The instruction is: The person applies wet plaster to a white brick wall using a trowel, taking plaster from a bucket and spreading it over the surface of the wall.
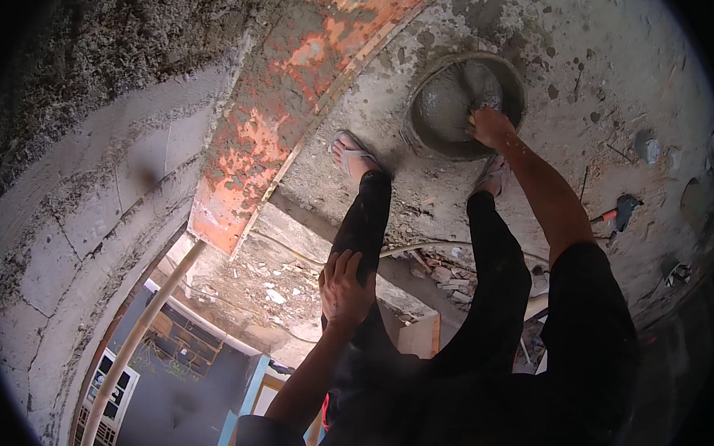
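My right hand [489,127] reaches into a round dark bucket [424,143] of wet grey mortar [443,101], gripping what looks like a trowel; its tool end is partly hidden in the mix. My left hand [346,288] rests open on my left leg [365,222], fingers apart and holding nothing. My sandalled feet stand on the rough, splattered concrete, one left of the bucket and the other just below it.
A mortar-smeared orange board [235,205] runs diagonally beside a block wall [82,213]. A pole [137,347] slants down past a lower level with a white window [111,389]. A hose [447,244], rubble [440,271] and an orange-handled tool [619,216] lie around me.
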Tool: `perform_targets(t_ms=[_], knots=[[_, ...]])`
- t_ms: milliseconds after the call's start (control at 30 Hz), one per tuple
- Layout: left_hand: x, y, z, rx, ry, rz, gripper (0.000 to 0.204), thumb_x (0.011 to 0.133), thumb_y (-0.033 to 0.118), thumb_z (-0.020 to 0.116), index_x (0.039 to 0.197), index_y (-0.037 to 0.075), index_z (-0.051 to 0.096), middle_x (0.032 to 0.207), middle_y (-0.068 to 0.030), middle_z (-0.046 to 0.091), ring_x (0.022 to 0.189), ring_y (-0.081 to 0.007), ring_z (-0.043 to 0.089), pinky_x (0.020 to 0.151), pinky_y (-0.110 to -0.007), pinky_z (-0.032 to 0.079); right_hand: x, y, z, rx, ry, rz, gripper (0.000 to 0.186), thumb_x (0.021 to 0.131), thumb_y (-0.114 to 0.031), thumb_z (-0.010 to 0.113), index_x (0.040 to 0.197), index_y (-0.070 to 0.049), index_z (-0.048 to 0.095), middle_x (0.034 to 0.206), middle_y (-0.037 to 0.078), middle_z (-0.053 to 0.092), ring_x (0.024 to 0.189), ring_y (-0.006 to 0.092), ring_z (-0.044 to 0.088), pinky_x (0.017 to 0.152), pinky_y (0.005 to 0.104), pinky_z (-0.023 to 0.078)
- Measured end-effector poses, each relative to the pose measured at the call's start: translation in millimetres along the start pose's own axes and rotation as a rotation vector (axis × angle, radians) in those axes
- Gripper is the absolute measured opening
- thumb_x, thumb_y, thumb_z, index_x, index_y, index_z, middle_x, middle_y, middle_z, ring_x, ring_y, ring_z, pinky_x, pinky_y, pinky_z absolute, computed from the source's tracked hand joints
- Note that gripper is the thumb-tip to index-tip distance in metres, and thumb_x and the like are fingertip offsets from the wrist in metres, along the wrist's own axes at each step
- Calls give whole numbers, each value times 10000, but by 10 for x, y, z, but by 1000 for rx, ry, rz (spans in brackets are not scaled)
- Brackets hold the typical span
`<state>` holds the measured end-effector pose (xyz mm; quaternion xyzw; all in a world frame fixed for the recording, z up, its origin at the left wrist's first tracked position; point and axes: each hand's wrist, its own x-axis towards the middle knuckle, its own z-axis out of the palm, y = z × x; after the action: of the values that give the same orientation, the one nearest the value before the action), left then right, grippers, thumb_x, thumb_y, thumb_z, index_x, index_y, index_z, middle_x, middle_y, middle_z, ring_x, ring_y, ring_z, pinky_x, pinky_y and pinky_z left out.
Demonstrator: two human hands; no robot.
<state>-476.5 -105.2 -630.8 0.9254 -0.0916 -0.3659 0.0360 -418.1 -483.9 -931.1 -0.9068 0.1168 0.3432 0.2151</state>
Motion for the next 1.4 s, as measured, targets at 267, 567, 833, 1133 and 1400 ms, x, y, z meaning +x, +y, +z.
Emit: perform_targets(t_ms=[267,567,833,1133,1400], knots=[[6,107,-5,40,-38,8,495,813,303,705,1244,84,600,1321,-102,562,1298,-318,451,1085,-472,358,-1128,32,-71,628,-270,122,451,816,-346,707,1131,-25,668,1072,253,660,1038,413,613,952,467,474],[-144,404,141,-75,32,-3,520,778,273,742,1235,72,594,1309,-110,557,1286,-322,456,1061,-451,398,-1989,-341,-657,791,-131,251,303,764,-286,669,876,-5,689,691,164,654,695,291,670,696,414,528],[-739,367,-911,-302,-23,142,794,764,376,776,1408,47,448,1447,-205,435,1359,-384,405,1105,-471,376,-3552,-1682,-2593,1703,81,-92,133,826,-137,563,900,-27,550,631,52,529,480,148,517,441,299,418],[-1154,-1365,-1214,-457,-40,-233,852,832,609,650,1418,22,454,1302,-254,592,1220,-390,569,1036,-437,448,-4250,-3040,-4979,1945,1318,-427,227,874,-78,522,1092,-40,472,738,53,484,546,147,492,487,314,455],[-2145,-3823,-210,-329,47,-263,805,840,618,615,1309,-33,557,1267,-275,603,1215,-367,571,1032,-424,442,-3162,-4187,-5721,1633,2113,195,244,929,-145,559,1037,-15,384,824,159,585,643,241,612,584,425,501]])
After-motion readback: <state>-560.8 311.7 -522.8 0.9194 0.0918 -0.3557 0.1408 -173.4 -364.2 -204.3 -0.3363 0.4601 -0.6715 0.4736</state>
